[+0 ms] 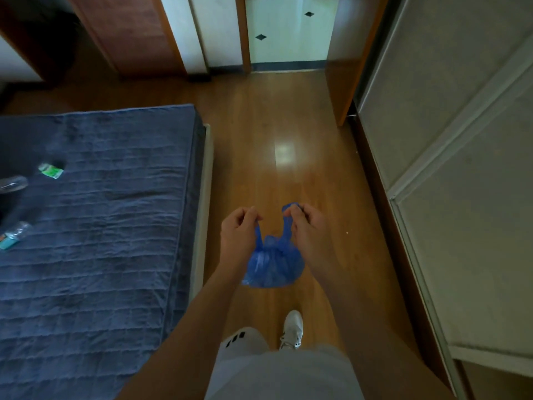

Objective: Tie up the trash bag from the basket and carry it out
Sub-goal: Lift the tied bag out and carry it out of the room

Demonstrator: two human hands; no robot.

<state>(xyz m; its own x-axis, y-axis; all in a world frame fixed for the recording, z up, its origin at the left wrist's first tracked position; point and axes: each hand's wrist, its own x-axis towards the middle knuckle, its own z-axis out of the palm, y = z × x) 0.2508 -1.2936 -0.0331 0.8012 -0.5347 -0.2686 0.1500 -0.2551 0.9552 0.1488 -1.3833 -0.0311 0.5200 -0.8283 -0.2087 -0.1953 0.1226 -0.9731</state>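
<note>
While the wood floor (277, 116) runs ahead toward an open doorway (288, 33) with pale tiles beyond, the bed (95, 215) fills the whole left side of the room under a dark blue quilted cover. Along the right wall stands a wardrobe (450, 134) with grey sliding panels in pale frames. A patch of light shines on the boards between bed and wardrobe.

The person stands in that lane, both bare forearms stretched forward and down, light shorts (282, 373) at the bottom of the view and one white shoe (292, 330) stepped out on the floor.

Between the hands hangs the bag (272, 265), small, blue and bunched, clear of the floor and just in front of the person's legs. Its neck is gathered, and two strips of plastic rise from it, one to each hand.

The left hand (238, 229) is curled closed, fingertips pinching the left strip. The right hand (305, 223) is likewise closed around the right strip, with a loop of blue plastic showing above its knuckles. The two hands are near each other but apart.

On the bed's far left lie a green packet (51, 170) and two clear bottles (14, 232), well away from the bag.
</note>
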